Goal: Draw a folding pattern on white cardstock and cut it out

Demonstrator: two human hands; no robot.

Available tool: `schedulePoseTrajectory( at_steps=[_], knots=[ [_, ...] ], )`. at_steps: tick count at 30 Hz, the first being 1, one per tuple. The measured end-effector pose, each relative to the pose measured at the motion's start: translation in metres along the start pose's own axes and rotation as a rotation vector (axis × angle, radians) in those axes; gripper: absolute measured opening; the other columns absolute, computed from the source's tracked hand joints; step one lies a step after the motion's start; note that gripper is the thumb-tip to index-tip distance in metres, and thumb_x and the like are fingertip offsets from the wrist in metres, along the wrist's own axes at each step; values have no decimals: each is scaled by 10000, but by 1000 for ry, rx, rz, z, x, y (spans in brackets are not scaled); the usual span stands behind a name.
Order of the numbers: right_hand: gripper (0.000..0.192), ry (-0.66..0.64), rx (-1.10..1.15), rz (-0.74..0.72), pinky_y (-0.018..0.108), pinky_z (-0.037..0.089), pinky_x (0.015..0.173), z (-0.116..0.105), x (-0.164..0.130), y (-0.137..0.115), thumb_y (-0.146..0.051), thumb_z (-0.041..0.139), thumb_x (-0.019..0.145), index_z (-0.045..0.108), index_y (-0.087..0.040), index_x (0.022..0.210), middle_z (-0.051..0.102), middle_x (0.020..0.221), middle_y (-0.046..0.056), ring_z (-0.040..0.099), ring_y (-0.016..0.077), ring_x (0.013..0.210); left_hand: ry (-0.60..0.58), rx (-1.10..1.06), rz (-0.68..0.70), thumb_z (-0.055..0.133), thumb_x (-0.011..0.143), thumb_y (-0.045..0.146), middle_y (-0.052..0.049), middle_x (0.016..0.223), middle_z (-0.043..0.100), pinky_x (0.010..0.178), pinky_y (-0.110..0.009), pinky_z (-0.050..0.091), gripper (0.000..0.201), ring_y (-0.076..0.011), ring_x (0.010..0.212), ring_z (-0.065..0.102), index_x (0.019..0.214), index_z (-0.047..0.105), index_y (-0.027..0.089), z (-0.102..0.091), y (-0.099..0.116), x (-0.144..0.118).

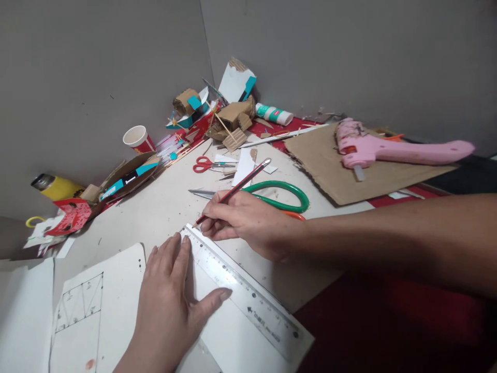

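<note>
Right hand (243,223) at frame centre, fingers pinched closed around a red pencil (233,191), tip down at the far end of the clear ruler (243,290); forearm stretching in from the right edge. Left hand (171,295) at lower centre, open and flat, fingers spread, pressing the ruler's near edge and the white card (112,305) beneath. Green-handled scissors (279,194) on the surface just behind the right hand.

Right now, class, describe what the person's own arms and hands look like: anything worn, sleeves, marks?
Both are bare: the left hand and right hand show no gloves, rings or watch. The right forearm has no sleeve in view. Fingernails are short and unpainted.
</note>
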State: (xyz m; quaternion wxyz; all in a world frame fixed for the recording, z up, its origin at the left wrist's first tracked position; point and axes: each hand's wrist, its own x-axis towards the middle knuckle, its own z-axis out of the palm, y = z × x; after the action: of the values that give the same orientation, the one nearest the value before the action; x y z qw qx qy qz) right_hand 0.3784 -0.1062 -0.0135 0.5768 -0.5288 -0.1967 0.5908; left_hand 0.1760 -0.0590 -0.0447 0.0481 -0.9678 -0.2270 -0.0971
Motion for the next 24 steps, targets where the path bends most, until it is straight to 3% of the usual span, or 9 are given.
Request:
schedulePoseTrajectory(
  at_steps=[4,6,9,12,24],
  knots=[
    [246,3,-23,-186,235,520,688,-2,3,1,-65,523,906,512,-173,685,642,638,-5,638,116,677,15,17,8,593,814,648,-308,1329,543,957,-698,444,814,-442,1205,538,1319,513,15,1,0,1],
    [234,-8,-90,-241,209,503,605,-4,3,1,-45,513,877,507,-178,685,621,585,-24,608,103,598,15,19,9,591,807,659,-301,1329,549,953,-695,449,820,-441,1199,541,1315,520,19,1,0,1],
    [213,-56,-307,-277,195,411,462,-7,4,2,-23,515,784,501,-186,646,557,501,-49,512,95,476,15,23,9,587,810,656,-288,1334,554,961,-676,453,814,-427,1195,544,1323,516,29,2,-1,0],
    [175,-101,-541,-333,203,361,453,-10,6,4,-33,529,710,508,-186,629,513,494,-56,498,104,492,28,37,7,574,816,658,-284,1343,550,974,-672,443,810,-424,1208,537,1333,508,38,4,-2,-2],
    [153,-207,-836,-292,202,334,470,-10,1,4,-37,522,673,511,-186,645,481,538,-65,451,91,518,-14,22,-35,533,802,713,-267,1386,532,1009,-680,406,848,-434,1236,526,1351,510,67,5,0,-4]
  ],
)
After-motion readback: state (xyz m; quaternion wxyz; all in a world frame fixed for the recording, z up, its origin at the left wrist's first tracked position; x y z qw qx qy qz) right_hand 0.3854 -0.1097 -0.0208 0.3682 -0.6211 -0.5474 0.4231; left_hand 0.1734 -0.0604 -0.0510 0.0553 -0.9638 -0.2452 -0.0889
